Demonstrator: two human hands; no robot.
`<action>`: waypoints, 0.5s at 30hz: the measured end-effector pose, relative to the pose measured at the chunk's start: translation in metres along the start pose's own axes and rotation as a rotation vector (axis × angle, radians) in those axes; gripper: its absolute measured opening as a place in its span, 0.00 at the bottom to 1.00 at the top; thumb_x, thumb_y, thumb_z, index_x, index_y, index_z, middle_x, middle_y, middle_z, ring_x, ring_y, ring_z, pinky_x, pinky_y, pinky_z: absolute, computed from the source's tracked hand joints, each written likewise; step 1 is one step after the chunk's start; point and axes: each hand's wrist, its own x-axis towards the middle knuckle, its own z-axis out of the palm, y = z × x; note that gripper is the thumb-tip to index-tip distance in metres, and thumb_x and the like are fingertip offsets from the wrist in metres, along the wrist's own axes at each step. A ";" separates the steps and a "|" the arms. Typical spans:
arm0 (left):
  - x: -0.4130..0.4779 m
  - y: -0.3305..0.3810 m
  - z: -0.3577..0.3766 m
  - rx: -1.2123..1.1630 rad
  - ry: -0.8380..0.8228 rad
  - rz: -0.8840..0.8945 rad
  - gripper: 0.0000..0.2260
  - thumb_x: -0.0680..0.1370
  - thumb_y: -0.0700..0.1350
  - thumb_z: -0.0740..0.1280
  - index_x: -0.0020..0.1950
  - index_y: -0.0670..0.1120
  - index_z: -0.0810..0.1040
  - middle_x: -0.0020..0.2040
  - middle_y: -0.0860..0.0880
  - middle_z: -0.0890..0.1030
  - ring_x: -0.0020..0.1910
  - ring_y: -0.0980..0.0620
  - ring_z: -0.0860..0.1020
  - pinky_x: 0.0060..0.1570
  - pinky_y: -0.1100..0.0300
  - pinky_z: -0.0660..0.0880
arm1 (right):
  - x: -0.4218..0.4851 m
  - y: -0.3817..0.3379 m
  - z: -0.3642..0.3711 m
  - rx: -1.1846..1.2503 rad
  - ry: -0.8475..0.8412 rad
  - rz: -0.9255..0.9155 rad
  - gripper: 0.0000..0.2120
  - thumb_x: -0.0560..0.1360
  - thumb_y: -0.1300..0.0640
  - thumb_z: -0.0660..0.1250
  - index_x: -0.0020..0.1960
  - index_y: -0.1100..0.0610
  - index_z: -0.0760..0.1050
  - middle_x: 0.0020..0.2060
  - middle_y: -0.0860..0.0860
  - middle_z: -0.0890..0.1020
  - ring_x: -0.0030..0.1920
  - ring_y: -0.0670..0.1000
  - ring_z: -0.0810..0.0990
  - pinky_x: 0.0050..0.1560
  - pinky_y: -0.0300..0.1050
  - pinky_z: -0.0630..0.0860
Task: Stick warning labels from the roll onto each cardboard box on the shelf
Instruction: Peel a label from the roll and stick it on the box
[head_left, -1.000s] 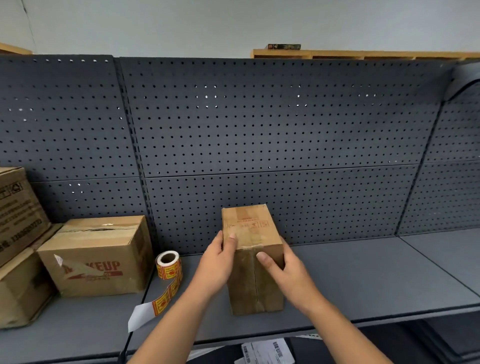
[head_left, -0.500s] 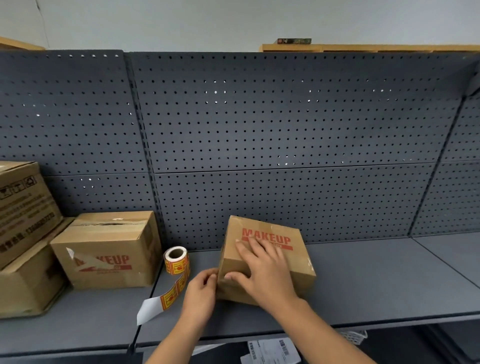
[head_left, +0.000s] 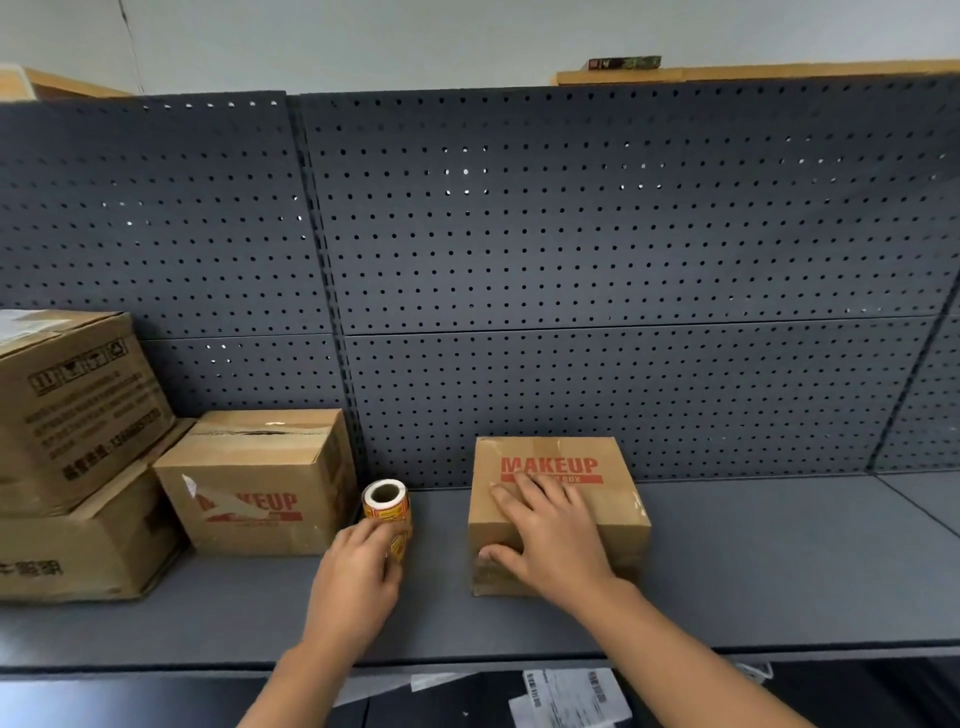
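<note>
Right hand (head_left: 550, 540) lies flat, fingers spread, atop the MAKEUP box (head_left: 558, 512); left hand (head_left: 358, 577) fingers curl onto the upright label roll (head_left: 387, 512) just left of it, core pointing up

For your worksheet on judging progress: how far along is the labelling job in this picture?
Done: no yellow warning label shows on any visible box face, so nothing looks finished. In hand: the right hand lies flat on the brown cardboard MAKEUP box, while the left hand reaches the yellow-and-red label roll. Left: this box, the MAKEUP box beside the roll and the two stacked boxes.
</note>
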 end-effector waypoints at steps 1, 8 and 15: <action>-0.001 -0.007 -0.006 0.021 -0.010 -0.010 0.20 0.77 0.43 0.71 0.69 0.54 0.79 0.65 0.56 0.79 0.64 0.49 0.75 0.58 0.53 0.75 | 0.000 0.000 -0.001 0.003 -0.004 -0.003 0.37 0.72 0.26 0.58 0.74 0.46 0.72 0.72 0.53 0.77 0.72 0.58 0.73 0.69 0.57 0.72; -0.003 -0.033 -0.031 0.103 -0.320 -0.074 0.17 0.81 0.59 0.65 0.69 0.59 0.74 0.64 0.58 0.77 0.62 0.54 0.77 0.53 0.56 0.76 | 0.007 -0.005 -0.024 0.170 -0.081 0.001 0.29 0.80 0.37 0.62 0.77 0.48 0.67 0.77 0.50 0.69 0.77 0.56 0.62 0.77 0.55 0.59; -0.004 -0.033 -0.023 0.009 -0.293 -0.152 0.05 0.80 0.52 0.66 0.53 0.61 0.79 0.52 0.60 0.84 0.52 0.55 0.81 0.47 0.54 0.80 | 0.009 -0.029 -0.033 0.358 0.014 -0.044 0.18 0.83 0.45 0.60 0.67 0.52 0.77 0.61 0.46 0.79 0.64 0.51 0.72 0.66 0.49 0.71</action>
